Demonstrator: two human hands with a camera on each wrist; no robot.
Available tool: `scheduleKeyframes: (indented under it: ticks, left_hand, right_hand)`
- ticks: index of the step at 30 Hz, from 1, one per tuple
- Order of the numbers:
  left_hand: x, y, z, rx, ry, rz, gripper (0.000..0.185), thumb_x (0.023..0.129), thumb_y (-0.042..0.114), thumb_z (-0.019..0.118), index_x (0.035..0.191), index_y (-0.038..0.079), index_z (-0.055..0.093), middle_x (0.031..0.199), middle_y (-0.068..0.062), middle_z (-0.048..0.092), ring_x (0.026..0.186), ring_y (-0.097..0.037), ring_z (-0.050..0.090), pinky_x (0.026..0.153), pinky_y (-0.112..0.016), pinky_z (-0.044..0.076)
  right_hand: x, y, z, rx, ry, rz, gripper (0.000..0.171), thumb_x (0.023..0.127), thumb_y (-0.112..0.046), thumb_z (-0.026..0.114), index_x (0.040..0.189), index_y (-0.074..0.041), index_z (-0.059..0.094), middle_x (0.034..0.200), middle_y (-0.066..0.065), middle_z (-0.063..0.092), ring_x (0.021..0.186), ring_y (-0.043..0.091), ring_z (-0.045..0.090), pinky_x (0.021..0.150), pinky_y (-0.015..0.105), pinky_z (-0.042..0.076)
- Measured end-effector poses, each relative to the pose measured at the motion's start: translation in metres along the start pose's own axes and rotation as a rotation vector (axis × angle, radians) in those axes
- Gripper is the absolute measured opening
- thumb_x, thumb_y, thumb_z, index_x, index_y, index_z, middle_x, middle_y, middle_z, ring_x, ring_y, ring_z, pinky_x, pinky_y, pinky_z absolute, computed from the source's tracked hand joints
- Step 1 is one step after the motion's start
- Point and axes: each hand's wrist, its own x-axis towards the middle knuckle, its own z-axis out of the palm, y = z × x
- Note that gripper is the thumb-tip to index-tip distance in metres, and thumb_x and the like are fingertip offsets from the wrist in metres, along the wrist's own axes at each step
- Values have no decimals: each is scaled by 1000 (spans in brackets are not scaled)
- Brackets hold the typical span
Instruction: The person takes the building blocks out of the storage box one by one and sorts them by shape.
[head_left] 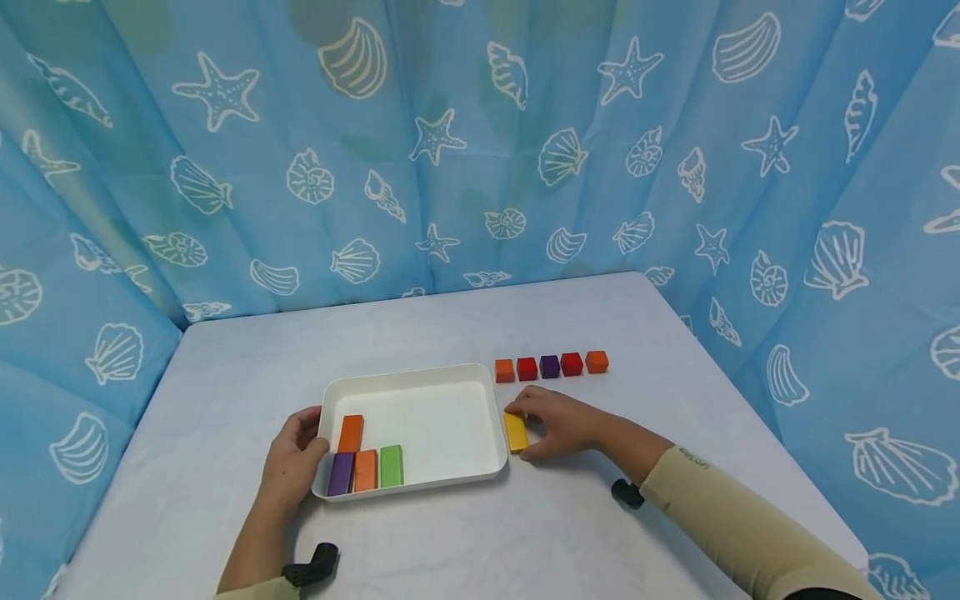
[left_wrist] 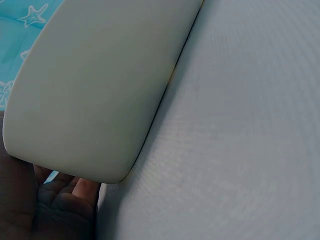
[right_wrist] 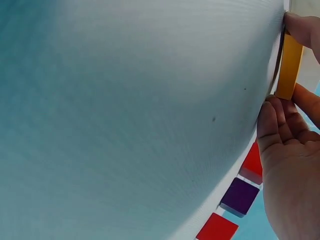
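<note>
A white tray (head_left: 450, 433) lies on the table, and my left hand (head_left: 291, 458) holds its left rim. The left wrist view shows the tray's outer wall (left_wrist: 100, 90) with fingers curled at its near end. Just right of the tray, my right hand (head_left: 558, 421) pinches a yellow block (head_left: 516, 432) by its ends, thumb at one and fingers at the other. In the right wrist view the yellow block (right_wrist: 290, 67) stands between thumb and fingers. Inside the tray, an orange block (head_left: 351, 433) lies above a purple block (head_left: 341, 473), another orange block (head_left: 365, 470) and a green block (head_left: 392, 465).
Behind my right hand runs a row of small cubes: orange (head_left: 505, 371), red (head_left: 527, 368), purple (head_left: 550, 367), red (head_left: 572, 364) and orange (head_left: 597, 362). The white-covered table (head_left: 570, 533) ends at a blue shell-print curtain (head_left: 465, 192) at the back and sides.
</note>
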Motion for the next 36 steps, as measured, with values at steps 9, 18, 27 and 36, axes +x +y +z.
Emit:
scheduleKeyframes:
  ticks: [9,18,27,36]
  left_hand:
    - [-1,0,1,-7,10,1,59,99,6,50,158,3,41,161,-22,44,151,-42,39,122,-58,33]
    - [-1,-1,1,-7,11,8,58,99,6,51,157,3,42,159,-23,46,149,-43,41,122,-59,33]
    - [0,-2,0,-20,8,16,59,99,6,51,157,2,42,160,-22,45,150,-42,40,122,-58,33]
    - [0,0,0,-21,2,8,59,100,7,50,158,4,41,160,-21,45,150,-41,40,122,-57,33]
  right_hand:
    - [-3,-2,-3,28,-19,28,91,72,-40,97,152,-24,58,134,-9,56,118,10,55,104,35,55]
    - [0,-4,-1,11,-23,4,74,79,-36,94,144,-19,65,128,-11,61,114,8,57,104,33,54]
    - [2,-7,1,20,-27,6,72,80,-33,93,144,-17,65,129,-9,62,115,9,58,107,35,53]
    - [5,-21,-18,16,22,-20,95,76,-44,95,158,-24,51,156,-1,49,142,23,46,104,54,55]
